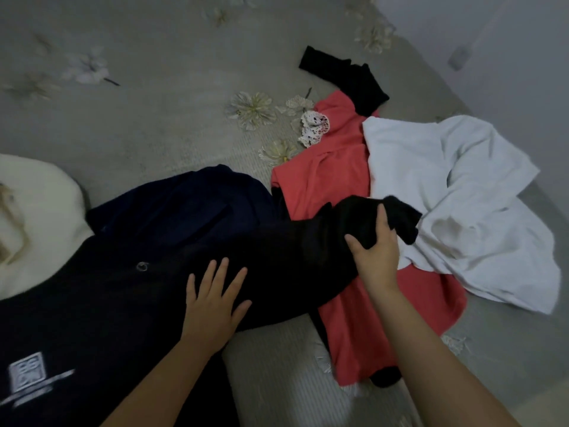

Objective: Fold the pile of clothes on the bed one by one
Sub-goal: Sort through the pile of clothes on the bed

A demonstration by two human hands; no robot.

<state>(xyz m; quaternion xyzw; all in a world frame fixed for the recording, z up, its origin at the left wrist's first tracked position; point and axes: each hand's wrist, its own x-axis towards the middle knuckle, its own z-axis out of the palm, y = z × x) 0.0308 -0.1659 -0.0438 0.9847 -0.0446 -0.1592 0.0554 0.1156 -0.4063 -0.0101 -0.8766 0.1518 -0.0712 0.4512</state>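
A black garment (117, 303) with a white square logo lies spread over the near left of the bed. Its sleeve (308, 251) stretches to the right. My left hand (212, 303) presses flat on the garment where the sleeve starts, fingers straight. My right hand (374, 251) grips the sleeve near its cuff, thumb and fingers curled round the cloth. Under the sleeve lies a coral red garment (326, 180) with a lace collar. A white garment (455, 204) lies crumpled to the right of it, and another black piece (348, 78) sits beyond.
A navy garment (191, 198) lies behind the black one. A cream fluffy item (34, 223) sits at the left edge. The grey bedspread (147, 118) with flower prints stretches away at the back. A pale wall (508, 41) borders the bed on the right.
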